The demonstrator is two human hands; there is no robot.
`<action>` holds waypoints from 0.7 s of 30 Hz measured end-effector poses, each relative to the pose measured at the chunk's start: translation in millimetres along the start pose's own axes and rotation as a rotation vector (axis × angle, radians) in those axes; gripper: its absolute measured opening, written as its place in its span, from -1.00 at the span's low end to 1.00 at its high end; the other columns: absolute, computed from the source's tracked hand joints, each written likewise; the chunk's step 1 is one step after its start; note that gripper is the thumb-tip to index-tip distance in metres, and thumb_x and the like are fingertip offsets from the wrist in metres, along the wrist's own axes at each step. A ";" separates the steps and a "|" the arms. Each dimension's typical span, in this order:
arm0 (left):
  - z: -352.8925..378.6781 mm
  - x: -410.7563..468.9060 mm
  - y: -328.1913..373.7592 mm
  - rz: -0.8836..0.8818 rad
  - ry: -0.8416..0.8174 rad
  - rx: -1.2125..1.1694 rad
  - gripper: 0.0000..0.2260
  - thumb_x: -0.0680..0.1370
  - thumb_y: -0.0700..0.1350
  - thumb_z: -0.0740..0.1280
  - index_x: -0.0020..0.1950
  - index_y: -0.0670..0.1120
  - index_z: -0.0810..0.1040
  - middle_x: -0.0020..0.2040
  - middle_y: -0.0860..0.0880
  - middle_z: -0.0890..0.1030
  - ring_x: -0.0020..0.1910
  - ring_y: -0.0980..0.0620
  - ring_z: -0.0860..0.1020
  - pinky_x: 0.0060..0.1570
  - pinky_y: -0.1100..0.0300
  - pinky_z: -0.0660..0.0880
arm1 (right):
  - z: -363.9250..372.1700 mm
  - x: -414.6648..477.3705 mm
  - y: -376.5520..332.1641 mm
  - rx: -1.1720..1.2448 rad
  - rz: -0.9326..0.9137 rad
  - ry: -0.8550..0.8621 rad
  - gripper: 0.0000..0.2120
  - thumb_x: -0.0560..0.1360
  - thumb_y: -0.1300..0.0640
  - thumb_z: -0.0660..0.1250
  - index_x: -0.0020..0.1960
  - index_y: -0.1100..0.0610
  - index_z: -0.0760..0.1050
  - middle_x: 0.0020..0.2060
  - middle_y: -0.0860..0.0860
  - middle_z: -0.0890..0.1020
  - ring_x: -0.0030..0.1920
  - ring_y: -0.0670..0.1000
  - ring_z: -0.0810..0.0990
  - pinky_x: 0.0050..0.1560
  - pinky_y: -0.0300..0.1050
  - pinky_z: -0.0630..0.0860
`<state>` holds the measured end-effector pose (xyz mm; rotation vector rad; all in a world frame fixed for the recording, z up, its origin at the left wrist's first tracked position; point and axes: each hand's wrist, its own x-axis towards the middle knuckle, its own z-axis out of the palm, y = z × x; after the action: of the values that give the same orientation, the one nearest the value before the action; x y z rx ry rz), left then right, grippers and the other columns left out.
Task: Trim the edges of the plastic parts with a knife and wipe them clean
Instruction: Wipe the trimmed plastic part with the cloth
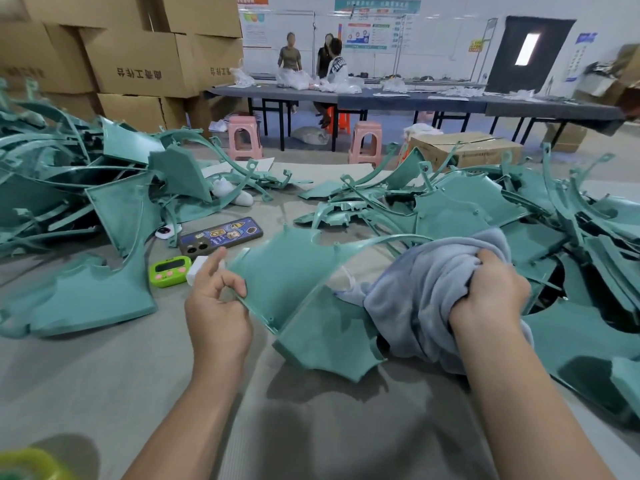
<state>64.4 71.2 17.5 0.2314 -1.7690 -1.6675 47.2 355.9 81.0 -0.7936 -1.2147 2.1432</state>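
- My left hand (218, 306) pinches the rim of one plastic part (287, 275), which stands tilted just right of it.
- My right hand (491, 289) is clenched in one cloth (426, 289), bunched on the part's other end.
- I judge this thin pinch may let the part twist under wiping.
- Counted: one left heap (69, 174) and one right heap (540, 216), with too many parts to count. No knife shows.

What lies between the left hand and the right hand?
In the head view, the teal plastic part, pinched at its edge by the left hand, spans the stretch; the grey-blue cloth gripped by the right hand covers its right side.
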 end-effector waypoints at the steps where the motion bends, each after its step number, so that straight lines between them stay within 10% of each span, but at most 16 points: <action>1: -2.2 1.4 -0.6 0.050 0.029 0.093 -0.45 0.37 -0.58 0.18 -0.39 0.10 0.51 0.40 0.16 0.48 0.42 0.24 0.39 0.45 0.08 0.34 | 0.3 -1.1 -1.3 0.104 0.036 0.002 -0.97 0.49 0.17 0.34 -0.07 0.10 0.55 -0.22 -0.01 0.61 -0.27 0.01 0.65 -0.21 -0.10 0.56; 5: -0.3 -5.6 3.5 0.198 -0.009 0.186 -0.46 0.30 -0.57 0.15 -0.37 0.12 0.51 0.39 0.10 0.54 0.29 0.53 0.36 0.15 0.59 0.27 | 4.2 -14.1 3.4 -0.150 -0.237 -0.151 -0.85 0.54 0.23 0.30 -0.19 0.11 0.58 -0.32 0.00 0.56 -0.31 -0.05 0.56 -0.20 -0.11 0.53; 11: 5.4 -18.2 14.5 0.306 -0.157 0.172 -0.46 0.28 -0.57 0.16 -0.32 0.08 0.61 0.27 0.15 0.61 0.24 0.19 0.56 0.08 0.39 0.43 | 7.5 -52.2 22.2 -0.748 -0.687 -0.795 -0.88 0.49 0.13 0.37 -0.05 -0.03 0.66 -0.29 -0.14 0.66 -0.28 -0.09 0.59 -0.30 -0.12 0.51; 16: 11.6 -21.0 16.2 -0.221 -0.285 -0.334 -0.14 0.17 -0.39 0.21 0.42 0.18 0.48 -0.33 0.12 0.49 -0.40 0.09 0.36 -0.45 0.32 0.32 | 12.5 -68.2 43.1 -1.083 -1.008 -0.844 -0.87 0.58 0.09 0.32 0.01 -0.03 0.65 -0.06 -0.19 0.65 -0.08 -0.11 0.53 -0.09 -0.04 0.50; 21: 24.5 -30.5 21.9 -0.509 -0.505 -0.516 -0.73 0.41 -0.32 0.38 0.08 -0.17 0.70 -0.01 -0.21 0.72 -0.12 -0.11 0.70 -0.20 0.15 0.64 | 9.0 -78.4 56.5 -1.047 -1.076 -0.787 -0.84 0.59 0.06 0.35 0.07 -0.14 0.68 0.01 -0.20 0.66 -0.06 -0.02 0.60 -0.08 -0.06 0.50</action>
<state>80.0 111.7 28.5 0.0176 -1.6157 -2.6761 84.3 270.9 52.5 0.4600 -2.4383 0.7858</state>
